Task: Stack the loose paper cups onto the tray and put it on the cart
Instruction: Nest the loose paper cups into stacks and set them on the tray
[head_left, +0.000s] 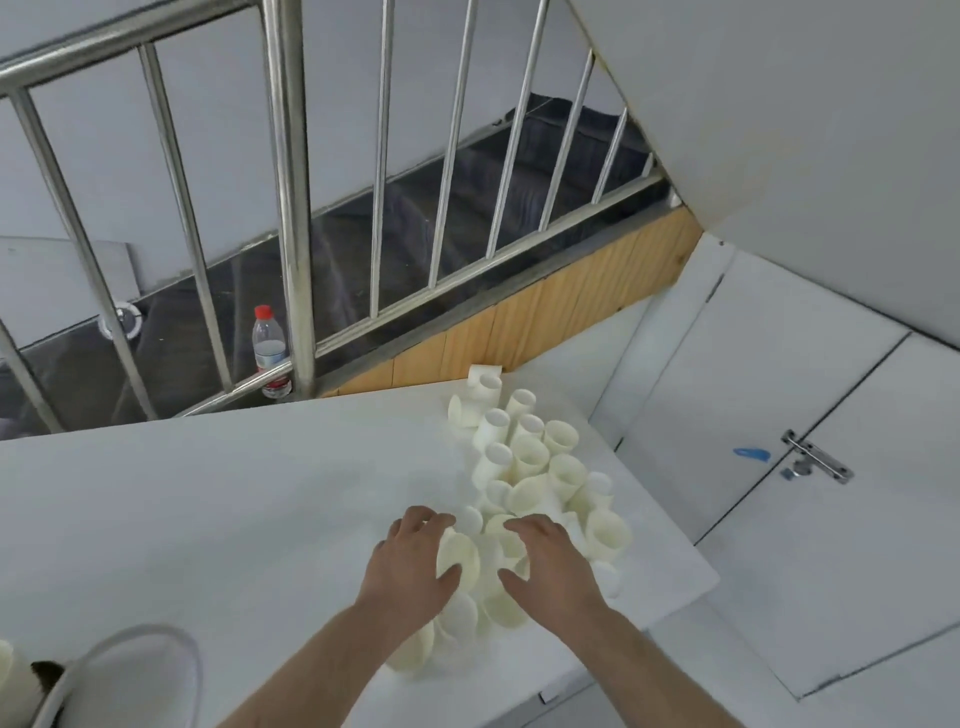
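Note:
Several loose cream paper cups (530, 457) lie on their sides in a heap along the right part of a white table (234, 509). My left hand (410, 561) curls round one cup (457, 558) near the front of the heap, thumb on its near side. My right hand (545, 561) reaches over the neighbouring cups (506, 540) with fingers spread and bent, touching them; a firm hold is not visible. A white round tray (171, 654) shows at the bottom left corner of the table.
A steel railing (291, 208) runs behind the table, with a stairwell beyond. A water bottle with a red cap (269, 348) stands by the railing post. White cabinet doors with a metal latch (815, 457) lie to the right.

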